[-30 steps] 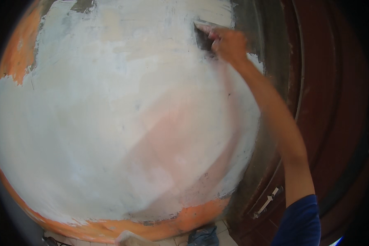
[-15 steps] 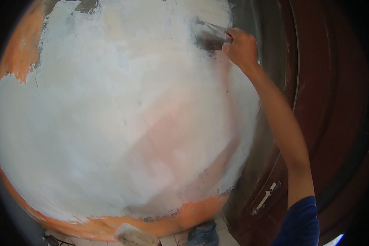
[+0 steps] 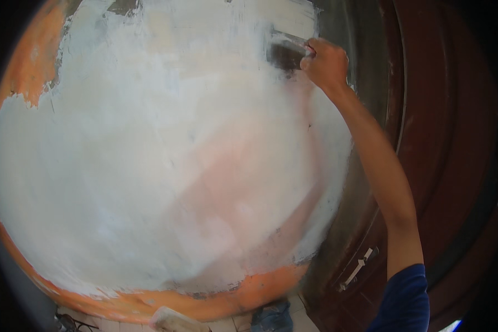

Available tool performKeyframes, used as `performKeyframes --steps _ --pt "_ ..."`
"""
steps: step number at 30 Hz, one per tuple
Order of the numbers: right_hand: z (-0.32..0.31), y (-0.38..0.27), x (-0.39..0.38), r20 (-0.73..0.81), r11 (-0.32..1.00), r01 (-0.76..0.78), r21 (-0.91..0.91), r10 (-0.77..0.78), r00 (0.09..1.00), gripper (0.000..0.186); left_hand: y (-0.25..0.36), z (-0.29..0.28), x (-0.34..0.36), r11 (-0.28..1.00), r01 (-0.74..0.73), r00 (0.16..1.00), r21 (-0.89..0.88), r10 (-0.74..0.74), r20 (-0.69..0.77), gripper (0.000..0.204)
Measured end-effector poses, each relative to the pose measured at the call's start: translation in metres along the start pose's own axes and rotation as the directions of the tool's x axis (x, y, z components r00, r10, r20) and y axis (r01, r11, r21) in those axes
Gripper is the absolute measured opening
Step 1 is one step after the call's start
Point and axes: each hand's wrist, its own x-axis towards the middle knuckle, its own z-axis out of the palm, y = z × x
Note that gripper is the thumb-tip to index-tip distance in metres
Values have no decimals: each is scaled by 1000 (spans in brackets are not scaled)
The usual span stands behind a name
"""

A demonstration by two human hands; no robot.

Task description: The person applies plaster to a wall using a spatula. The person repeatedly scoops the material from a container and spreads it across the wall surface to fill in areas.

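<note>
My right hand (image 3: 327, 63) is closed around the handle of a putty knife (image 3: 289, 40), high up and right of the middle. Its thin blade points left and meets the wall (image 3: 149, 133), which carries a broad coat of whitish filler. Just under the blade is a dark patch; I cannot tell whether it is shadow or bare surface. My bare right forearm rises from a dark blue sleeve at the lower right. My left hand is out of sight.
Orange paint (image 3: 36, 72) shows around the filler at the left and below. Right of the wall stands a dark red-brown door (image 3: 442, 138) with a pale handle (image 3: 357, 269). A whitish slab (image 3: 174, 321) and blue denim (image 3: 272, 318) appear at the bottom, over floor tiles.
My right hand stays almost in place, still gripping the putty knife. More of the dark patch shows under the blade. The view has shifted slightly.
</note>
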Motion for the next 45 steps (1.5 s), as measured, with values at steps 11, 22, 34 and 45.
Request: performKeyframes --steps 11,22,34,45 --pt "2 -7 10 69 993 -114 -23 116 991 29 31 -33 -11 815 -260 966 517 219 140 59" --pt "23 -8 -15 189 988 61 -144 -33 981 23 49 -38 5 800 -326 945 504 277 173 55" --pt "42 9 24 -191 995 98 18 -93 977 22 9 -12 8 933 -191 980 305 198 6 36" --pt "22 -1 -76 24 974 166 155 -172 985 26 0 -10 28 918 -87 985 388 22 168 43"
